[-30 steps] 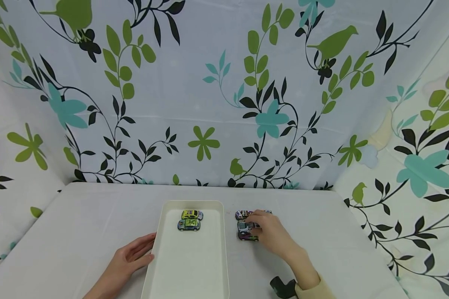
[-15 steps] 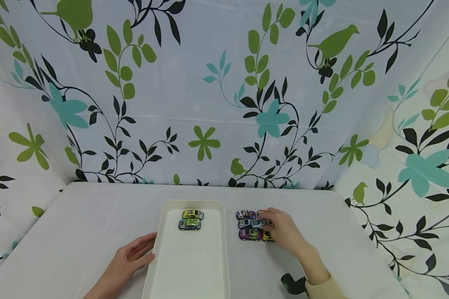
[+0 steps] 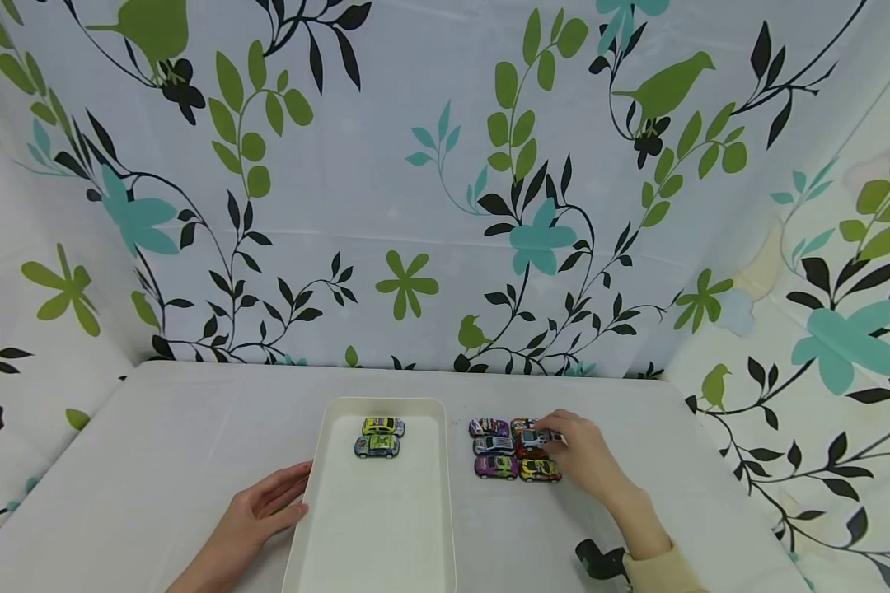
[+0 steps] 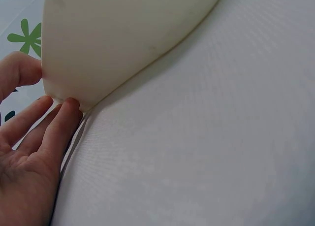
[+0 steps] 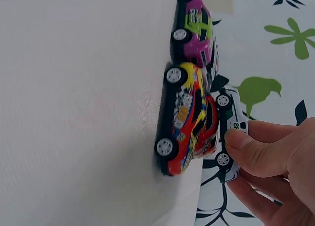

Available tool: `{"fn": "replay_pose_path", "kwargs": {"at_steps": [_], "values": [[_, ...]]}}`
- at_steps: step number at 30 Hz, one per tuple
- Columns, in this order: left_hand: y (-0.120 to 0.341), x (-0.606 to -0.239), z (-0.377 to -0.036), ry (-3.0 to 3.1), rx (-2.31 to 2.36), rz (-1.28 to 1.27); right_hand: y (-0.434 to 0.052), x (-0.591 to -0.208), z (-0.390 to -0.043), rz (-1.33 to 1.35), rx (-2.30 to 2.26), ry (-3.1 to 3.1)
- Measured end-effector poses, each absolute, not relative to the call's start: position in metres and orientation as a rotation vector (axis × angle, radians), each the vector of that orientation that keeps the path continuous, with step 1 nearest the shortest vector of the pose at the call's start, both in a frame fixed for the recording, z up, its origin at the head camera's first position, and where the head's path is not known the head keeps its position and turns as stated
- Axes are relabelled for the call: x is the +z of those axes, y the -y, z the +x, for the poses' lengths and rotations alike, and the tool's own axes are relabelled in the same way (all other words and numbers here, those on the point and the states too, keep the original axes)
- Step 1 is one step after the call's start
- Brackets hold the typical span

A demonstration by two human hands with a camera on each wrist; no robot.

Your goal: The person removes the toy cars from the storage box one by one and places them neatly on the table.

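A white tray (image 3: 374,527) lies in the middle of the table with a yellow toy car (image 3: 382,426) and a blue-green toy car (image 3: 376,445) at its far end. My left hand (image 3: 297,492) rests flat against the tray's left wall (image 4: 123,44), its fingers (image 4: 61,122) straight at the base. To the tray's right stands a cluster of several toy cars (image 3: 496,467). My right hand (image 3: 558,438) pinches a white car (image 3: 536,436) in the cluster's right column. In the right wrist view the thumb (image 5: 246,142) presses this white car (image 5: 234,120), beside a red-yellow car (image 5: 189,120).
A white cloth covers the table (image 3: 156,445). A leaf-and-bird patterned curtain (image 3: 430,189) closes the back and both sides. A purple-green car (image 5: 194,26) stands ahead of the red-yellow one. A black wrist strap (image 3: 601,562) sits on my right forearm.
My right hand moved right, from the cluster's left column to its right column, uncovering the grey and purple cars, and now pinches the white car. The left hand stayed put.
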State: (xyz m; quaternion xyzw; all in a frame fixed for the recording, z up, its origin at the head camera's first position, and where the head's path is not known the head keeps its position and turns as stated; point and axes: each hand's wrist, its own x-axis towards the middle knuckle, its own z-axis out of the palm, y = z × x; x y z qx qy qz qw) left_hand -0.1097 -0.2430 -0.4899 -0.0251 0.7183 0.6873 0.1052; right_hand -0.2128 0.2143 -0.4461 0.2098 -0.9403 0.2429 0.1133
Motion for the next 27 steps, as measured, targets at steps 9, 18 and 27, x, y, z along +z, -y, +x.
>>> {"fn": "replay_pose_path", "kwargs": {"at_steps": [9,18,27], "values": [[0.243,-0.490,-0.110,-2.116,2.025,-0.080,-0.235,-0.448,-0.223,0.559,0.682,2.750],[0.243,-0.490,-0.110,-2.130,2.015,-0.076,-0.251,-0.455,-0.232,0.499,0.691,2.787],[0.243,-0.490,-0.109,-2.126,2.002,-0.109,-0.255,-0.459,-0.236,0.467,0.702,2.807]]}}
